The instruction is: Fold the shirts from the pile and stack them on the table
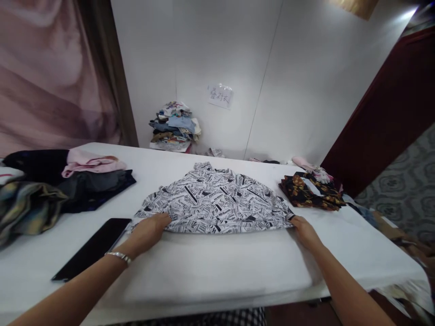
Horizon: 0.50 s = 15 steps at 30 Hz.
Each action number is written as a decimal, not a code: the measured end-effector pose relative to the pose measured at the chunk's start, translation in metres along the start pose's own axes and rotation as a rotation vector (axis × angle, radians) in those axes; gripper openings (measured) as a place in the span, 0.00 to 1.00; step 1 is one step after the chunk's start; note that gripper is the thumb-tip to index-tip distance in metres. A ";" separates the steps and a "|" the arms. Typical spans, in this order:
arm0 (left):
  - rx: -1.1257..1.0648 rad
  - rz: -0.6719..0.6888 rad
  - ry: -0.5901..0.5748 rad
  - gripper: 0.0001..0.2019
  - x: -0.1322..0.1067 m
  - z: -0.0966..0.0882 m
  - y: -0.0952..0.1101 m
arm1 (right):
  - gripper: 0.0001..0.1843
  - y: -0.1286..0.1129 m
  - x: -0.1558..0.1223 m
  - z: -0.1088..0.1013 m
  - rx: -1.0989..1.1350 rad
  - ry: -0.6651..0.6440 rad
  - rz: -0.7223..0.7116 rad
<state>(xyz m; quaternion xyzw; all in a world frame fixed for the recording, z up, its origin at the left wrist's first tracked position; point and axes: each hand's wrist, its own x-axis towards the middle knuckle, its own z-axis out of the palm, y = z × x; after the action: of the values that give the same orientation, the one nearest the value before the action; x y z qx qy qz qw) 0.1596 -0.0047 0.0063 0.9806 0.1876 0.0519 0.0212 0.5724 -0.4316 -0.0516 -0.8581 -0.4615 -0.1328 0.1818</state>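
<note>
A black-and-white printed shirt [214, 201] lies spread flat in the middle of the white table [210, 267], collar pointing away from me. My left hand [147, 233] grips the shirt's near left corner with curled fingers; a metal bracelet sits on that wrist. At the near right corner, my right hand [304, 231] pinches the hem. Both hands are closed on the fabric's lower edge.
A black phone [93, 248] lies left of my left arm. Dark and pink clothes [68, 181] are heaped at the table's left end. A folded dark floral garment [311, 190] rests at the right. A stack of clothes [175, 127] stands against the back wall.
</note>
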 end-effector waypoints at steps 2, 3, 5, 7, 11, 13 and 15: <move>0.006 0.041 -0.015 0.20 -0.007 0.000 0.010 | 0.26 0.011 -0.008 -0.005 0.002 0.020 -0.014; 0.006 0.071 -0.018 0.20 -0.011 0.001 0.014 | 0.26 0.016 -0.014 -0.006 0.007 0.034 -0.016; -0.004 0.120 -0.023 0.20 -0.018 0.004 0.022 | 0.25 0.025 -0.029 -0.005 0.016 0.076 0.002; -0.013 0.133 -0.028 0.20 -0.022 0.008 0.026 | 0.24 0.031 -0.041 0.000 0.021 0.118 0.038; -0.007 0.097 -0.023 0.22 -0.027 0.011 0.027 | 0.25 0.032 -0.053 0.002 0.007 0.076 0.040; -0.023 0.069 -0.017 0.25 -0.033 0.010 0.027 | 0.28 0.029 -0.051 -0.003 -0.018 0.058 0.044; -0.058 0.038 -0.045 0.31 -0.038 0.006 0.028 | 0.31 0.020 -0.044 -0.011 -0.018 0.061 0.052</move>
<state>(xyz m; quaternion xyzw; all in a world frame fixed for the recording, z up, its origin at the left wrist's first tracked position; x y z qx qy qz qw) 0.1352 -0.0447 -0.0017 0.9839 0.1671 0.0355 0.0531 0.5645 -0.4795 -0.0625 -0.8669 -0.4323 -0.1585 0.1913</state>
